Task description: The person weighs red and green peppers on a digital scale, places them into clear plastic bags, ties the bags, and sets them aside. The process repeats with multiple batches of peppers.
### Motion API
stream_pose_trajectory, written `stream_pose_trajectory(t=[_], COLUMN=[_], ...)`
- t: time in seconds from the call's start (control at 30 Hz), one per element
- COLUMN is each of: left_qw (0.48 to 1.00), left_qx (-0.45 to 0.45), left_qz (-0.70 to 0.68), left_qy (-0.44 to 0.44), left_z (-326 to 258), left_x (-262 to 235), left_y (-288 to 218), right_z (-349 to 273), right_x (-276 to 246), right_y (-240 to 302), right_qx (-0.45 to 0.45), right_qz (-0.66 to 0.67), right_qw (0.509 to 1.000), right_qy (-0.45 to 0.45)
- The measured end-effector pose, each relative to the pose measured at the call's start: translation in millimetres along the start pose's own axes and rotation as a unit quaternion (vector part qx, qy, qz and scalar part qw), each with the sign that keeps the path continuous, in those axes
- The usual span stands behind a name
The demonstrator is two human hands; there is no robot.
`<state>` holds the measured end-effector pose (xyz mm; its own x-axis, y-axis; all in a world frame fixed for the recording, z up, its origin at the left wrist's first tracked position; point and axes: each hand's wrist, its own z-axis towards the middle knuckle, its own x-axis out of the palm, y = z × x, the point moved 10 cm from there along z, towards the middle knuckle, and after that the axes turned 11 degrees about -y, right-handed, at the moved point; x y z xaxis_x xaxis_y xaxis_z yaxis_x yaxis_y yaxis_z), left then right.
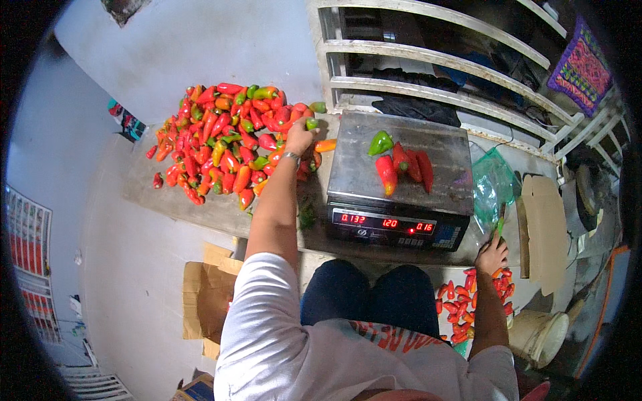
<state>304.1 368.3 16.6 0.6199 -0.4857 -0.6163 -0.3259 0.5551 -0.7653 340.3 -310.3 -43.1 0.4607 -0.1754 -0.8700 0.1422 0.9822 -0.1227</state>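
Observation:
My left hand (299,139), wearing a wrist band, reaches to the right edge of a heap of mostly red peppers (214,137). Its fingers are closed around a pepper with a green end (311,123); the hand hides part of it. On the metal plate of a digital scale (344,170) lie one green pepper (381,143) and several red ones (386,175). Low on the right, my right hand (493,255) is closed on a knife with a green handle (498,229), its dark blade pointing away from me.
A clear green-tinted plastic bag (493,187) lies right of the scale, beside cardboard (543,234). More red peppers (461,304) lie below my right hand, near a whitish bucket (542,337). A cardboard box (204,297) stands at left. White bars (435,50) rise behind the scale.

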Motion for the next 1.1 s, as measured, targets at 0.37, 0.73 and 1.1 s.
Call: stream_pose_trajectory(t=[0.37,0.73,1.1], left_qw=[0.776,0.960,0.971], left_qx=[-0.090,0.180,0.210], left_qz=[-0.610,-0.137,-0.055], left_qy=[0.134,-0.167,-0.100], left_z=[-73,-160,-151], left_x=[-50,-3,16], left_y=[-127,-227,-179], right_z=[1,4,-1], right_x=[6,-26,-35], right_y=[-5,2,-1], right_qx=[0.015,-0.010,0.017], right_qz=[0.006,0.046,0.079], right_qw=[1.000,0.991,0.994], right_qy=[0.002,-0.122,-0.078])
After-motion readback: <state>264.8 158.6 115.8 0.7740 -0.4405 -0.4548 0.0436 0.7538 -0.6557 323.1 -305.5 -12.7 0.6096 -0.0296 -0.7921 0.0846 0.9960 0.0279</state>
